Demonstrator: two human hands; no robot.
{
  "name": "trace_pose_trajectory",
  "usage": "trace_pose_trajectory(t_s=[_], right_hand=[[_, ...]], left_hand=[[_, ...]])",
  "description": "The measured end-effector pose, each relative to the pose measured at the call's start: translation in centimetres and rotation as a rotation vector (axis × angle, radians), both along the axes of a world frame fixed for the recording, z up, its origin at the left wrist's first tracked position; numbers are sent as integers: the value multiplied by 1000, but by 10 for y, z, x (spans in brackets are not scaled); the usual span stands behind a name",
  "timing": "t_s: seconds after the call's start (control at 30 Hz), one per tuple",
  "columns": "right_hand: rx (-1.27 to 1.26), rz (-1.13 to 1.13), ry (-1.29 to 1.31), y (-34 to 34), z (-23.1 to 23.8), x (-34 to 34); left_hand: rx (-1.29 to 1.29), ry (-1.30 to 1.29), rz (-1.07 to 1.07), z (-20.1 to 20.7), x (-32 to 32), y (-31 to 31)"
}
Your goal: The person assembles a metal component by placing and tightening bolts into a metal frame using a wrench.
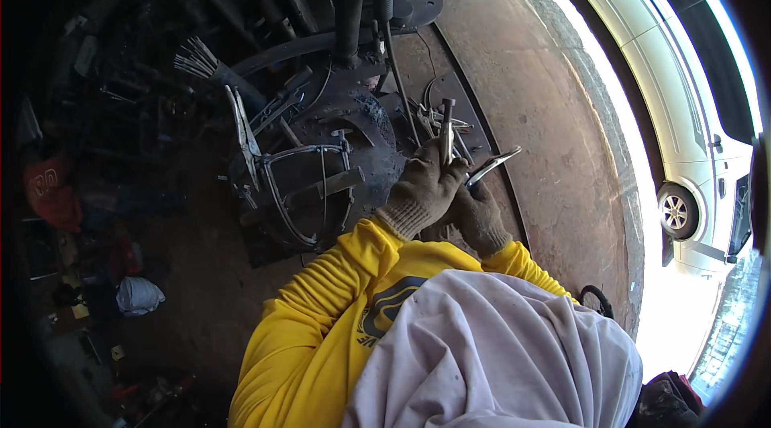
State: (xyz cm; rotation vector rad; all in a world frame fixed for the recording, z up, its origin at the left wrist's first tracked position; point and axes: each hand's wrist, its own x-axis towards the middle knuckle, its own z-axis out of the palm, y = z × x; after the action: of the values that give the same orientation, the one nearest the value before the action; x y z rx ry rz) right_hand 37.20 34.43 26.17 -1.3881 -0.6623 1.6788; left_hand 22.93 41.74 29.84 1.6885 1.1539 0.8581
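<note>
Both my hands wear brown-grey knit gloves and meet at the right side of a dark metal worktable (373,159). My left hand (422,187) is closed around a shiny metal tool that looks like locking pliers (447,135), its one end pointing away from me. Just right of and below it, my right hand (480,218) is closed by a slanting metal handle (494,167). Whether this handle belongs to the same tool is hidden by the gloves. Left of my hands lies a bent metal-rod frame (277,195), with long clamping pliers (243,135) at its far left corner.
A bundle of thin rods (201,60) sticks out of a holder beyond the frame. Several hand tools (459,123) lie past my hands. A thick upright post (350,2) rises at the back. Red cloth (52,191) is at the left; a white car (654,34) stands outside, right.
</note>
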Motion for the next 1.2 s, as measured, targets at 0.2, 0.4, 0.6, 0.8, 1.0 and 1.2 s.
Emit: trace_pose_trajectory(t_s=[0.2, 0.4, 0.6, 0.8, 1.0, 1.2], right_hand=[[273, -104, -472, 189, -17, 83], [501, 448, -1264, 451, 33, 54], [548, 703, -1501, 531, 60, -3], [381, 433, -1405, 562, 28, -40], [579, 155, -1557, 533, 41, -26], [795, -444, -841, 385, -36, 21]], left_hand=[[92, 235, -19, 44, -20, -4], [75, 172, 146, 43, -52, -51], [-53, 113, 499, 24, -84, -123], [-157, 180, 804, 6, -98, -191], [-75, 268, 825, 21, -123, -186], [188, 419, 824, 59, -181, -102]])
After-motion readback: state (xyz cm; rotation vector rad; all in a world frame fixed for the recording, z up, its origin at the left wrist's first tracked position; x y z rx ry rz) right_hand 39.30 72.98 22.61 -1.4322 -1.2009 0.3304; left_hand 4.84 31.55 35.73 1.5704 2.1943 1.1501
